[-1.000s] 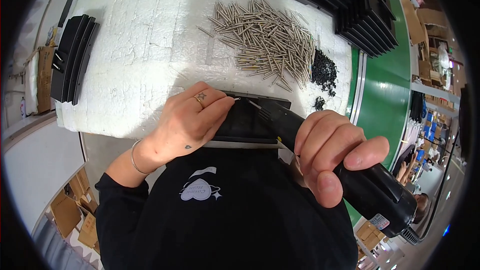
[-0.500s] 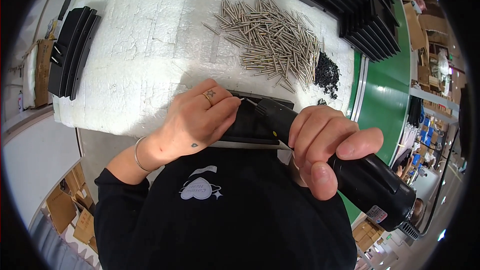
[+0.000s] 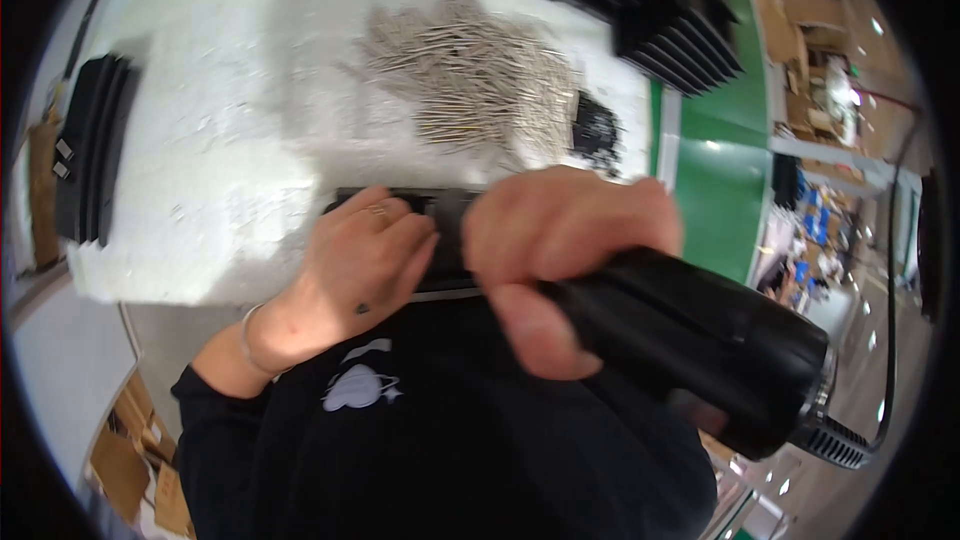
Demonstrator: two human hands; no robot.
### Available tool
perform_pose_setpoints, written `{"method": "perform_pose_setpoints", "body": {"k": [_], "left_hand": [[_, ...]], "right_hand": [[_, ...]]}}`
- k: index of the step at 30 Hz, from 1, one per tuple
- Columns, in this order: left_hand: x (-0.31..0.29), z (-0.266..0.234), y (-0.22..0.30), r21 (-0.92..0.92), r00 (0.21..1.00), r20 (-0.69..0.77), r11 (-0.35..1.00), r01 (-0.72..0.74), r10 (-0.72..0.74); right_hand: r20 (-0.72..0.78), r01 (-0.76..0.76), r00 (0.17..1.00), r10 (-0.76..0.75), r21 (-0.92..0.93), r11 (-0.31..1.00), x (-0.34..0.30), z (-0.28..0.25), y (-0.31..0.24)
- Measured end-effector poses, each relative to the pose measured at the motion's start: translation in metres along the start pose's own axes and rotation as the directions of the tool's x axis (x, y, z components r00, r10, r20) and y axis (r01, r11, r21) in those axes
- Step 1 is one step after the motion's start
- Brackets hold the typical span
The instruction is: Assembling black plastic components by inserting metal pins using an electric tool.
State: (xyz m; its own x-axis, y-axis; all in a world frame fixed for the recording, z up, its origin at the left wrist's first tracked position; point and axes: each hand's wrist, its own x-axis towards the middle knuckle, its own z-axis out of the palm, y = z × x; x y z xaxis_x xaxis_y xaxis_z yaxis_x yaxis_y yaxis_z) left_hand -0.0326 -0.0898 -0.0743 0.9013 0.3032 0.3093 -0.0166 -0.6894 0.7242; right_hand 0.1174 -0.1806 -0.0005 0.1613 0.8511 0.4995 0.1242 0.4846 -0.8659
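My right hand (image 3: pixel 565 250) is wrapped around a black electric screwdriver (image 3: pixel 700 350), its cable end toward the lower right. The driver's front end and bit are hidden behind this hand. Close on the left, my left hand (image 3: pixel 365 250) is closed, fingers curled at the far edge of a flat black part (image 3: pixel 450 250) lying before my body. Whatever the left fingertips pinch cannot be made out. Beyond both hands lies a heap of thin silver metal pins (image 3: pixel 480 80), with a small pile of black bits, perhaps screws (image 3: pixel 597 130), at its right.
White foam-like sheeting (image 3: pixel 220 120) covers the tabletop. Ribbed black parts (image 3: pixel 675 45) are stacked at the far right, and more black parts (image 3: pixel 95 150) stand at the left edge. A green surface (image 3: pixel 715 190) runs along the right. The driver's cable (image 3: pixel 893 340) hangs at far right.
The view has shifted, so the table things sit further left. My right hand and the screwdriver have come up nearer the camera, hiding the bit. My left hand stays closed at the black part.
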Motion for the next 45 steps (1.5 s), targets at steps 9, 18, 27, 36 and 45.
{"method": "perform_pose_setpoints", "body": {"k": [9, 18, 27, 36, 45], "left_hand": [[-0.001, 0.003, 0.005, -0.044, 0.995, -0.005, 0.995, 0.095, -0.095], [0.005, -0.010, 0.009, -0.084, 0.994, 0.008, 0.991, 0.107, -0.107], [0.030, -0.003, 0.010, -0.038, 0.999, 0.031, 0.999, -0.026, 0.028], [0.104, 0.034, 0.008, -0.197, 0.973, -0.032, 0.953, -0.230, 0.228], [0.142, 0.073, 0.014, -0.025, 0.902, -0.022, 0.902, -0.432, 0.431]], "right_hand": [[-0.277, 0.036, 0.961, 0.010, 0.163, 0.986, -0.013, 0.009, 0.002], [-0.728, -0.050, 0.672, -0.132, -0.224, 0.973, -0.043, -0.092, -0.019], [-0.751, -0.139, 0.656, -0.067, -0.208, 0.968, -0.058, -0.101, -0.008], [-0.664, 0.215, 0.704, -0.251, -0.137, 0.967, -0.054, -0.096, -0.034], [-0.579, 0.328, 0.740, -0.341, -0.131, 0.936, -0.055, -0.091, -0.048]]}}
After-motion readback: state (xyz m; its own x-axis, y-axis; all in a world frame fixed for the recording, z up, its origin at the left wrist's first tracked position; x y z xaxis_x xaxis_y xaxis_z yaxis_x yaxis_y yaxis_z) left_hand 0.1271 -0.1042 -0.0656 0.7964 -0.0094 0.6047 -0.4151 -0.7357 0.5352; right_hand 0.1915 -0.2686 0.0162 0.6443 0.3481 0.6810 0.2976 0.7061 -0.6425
